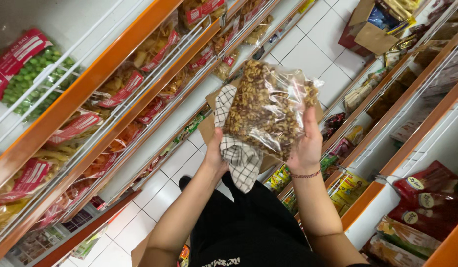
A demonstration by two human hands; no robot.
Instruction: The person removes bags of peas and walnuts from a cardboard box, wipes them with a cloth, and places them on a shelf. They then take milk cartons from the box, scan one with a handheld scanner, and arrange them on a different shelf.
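We are gripping a clear bag of nuts (268,106) in our right hand (306,143), our left hand (216,151) clutching a checked cloth (239,153); the slick plastic could slip.

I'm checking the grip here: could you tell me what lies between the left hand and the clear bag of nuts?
In the head view, a checked cloth lies between the left hand and the bag of nuts.

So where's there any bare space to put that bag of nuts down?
Bare room shows on the white shelf board between the orange rails on the left, and on the white tiled floor of the aisle. The snack packets crowd the left racks; the red packets fill the right shelf.
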